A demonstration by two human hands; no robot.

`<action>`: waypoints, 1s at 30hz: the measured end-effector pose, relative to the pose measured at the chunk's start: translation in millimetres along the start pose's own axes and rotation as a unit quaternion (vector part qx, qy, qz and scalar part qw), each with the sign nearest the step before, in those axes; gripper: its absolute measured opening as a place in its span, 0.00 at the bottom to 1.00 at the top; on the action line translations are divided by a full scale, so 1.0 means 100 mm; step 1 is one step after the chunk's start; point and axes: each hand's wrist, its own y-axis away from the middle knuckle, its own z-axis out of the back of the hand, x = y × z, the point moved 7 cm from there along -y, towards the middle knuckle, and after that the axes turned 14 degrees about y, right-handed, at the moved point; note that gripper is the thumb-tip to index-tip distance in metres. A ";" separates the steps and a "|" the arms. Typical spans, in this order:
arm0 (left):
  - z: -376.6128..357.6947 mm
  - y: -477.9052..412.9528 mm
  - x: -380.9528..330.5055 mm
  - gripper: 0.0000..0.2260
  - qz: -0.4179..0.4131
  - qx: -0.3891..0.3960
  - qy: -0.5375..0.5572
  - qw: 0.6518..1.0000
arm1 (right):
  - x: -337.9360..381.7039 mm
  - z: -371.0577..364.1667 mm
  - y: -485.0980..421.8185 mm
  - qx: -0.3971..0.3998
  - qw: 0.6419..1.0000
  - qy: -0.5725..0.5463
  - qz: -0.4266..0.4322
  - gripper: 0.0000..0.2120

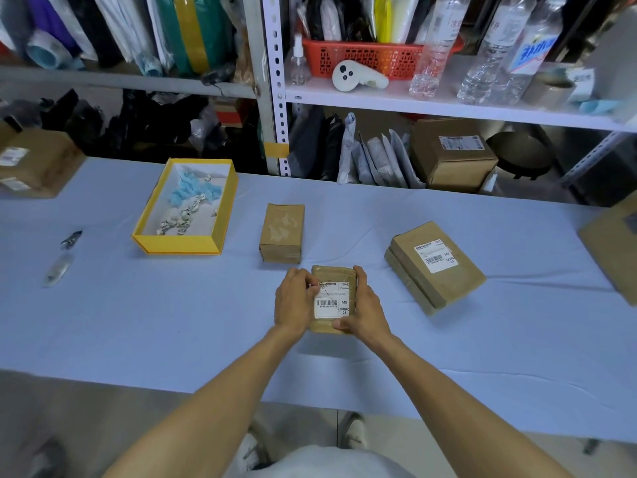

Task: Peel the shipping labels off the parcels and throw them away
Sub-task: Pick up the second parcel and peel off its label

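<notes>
Forearms [213,391]: both reach out from the near edge of the view and meet at the held parcel [331,326].
Held parcel: a small brown taped box, seemingly raised just off the blue worktop [138,322], between the two hands.
Label [331,303]: white, stuck to the parcel's top face, upper left corner starting to lift.
Left hand [293,301]: fingers [310,282] curled in, pinching that lifted corner.
Right hand [367,307]: wrapped round the parcel's right side, bracing it.
Risk: a fast or steep pull could tear the paper and leave scraps stuck; a loose brace would let the parcel twist.
Readable writing: a barcode, "MX" and "MXRC 03"; "19/4", probably, at the top, the rest too small.
Bare parcel [282,232]: just beyond the held parcel, no label showing.
Labelled parcel [436,270]: right of the held parcel, its sticker [435,258] also reading "MX".
Yellow box [179,243]: beyond and left of the held parcel, holding crumpled scraps, likely the discard bin.
Cutter [65,257]: far left of the held parcel.
</notes>
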 end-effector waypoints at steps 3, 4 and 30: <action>-0.01 0.00 0.03 0.01 0.007 0.010 0.005 1.000 | 0.00 0.01 -0.01 -0.002 1.000 0.012 -0.008 0.58; -0.02 0.01 0.05 0.01 0.009 0.016 0.006 1.000 | 0.00 0.01 -0.01 -0.002 1.000 0.016 -0.010 0.59; -0.05 0.12 0.05 0.02 0.043 0.014 0.094 0.995 | -0.01 0.00 -0.03 0.012 0.999 0.039 -0.011 0.60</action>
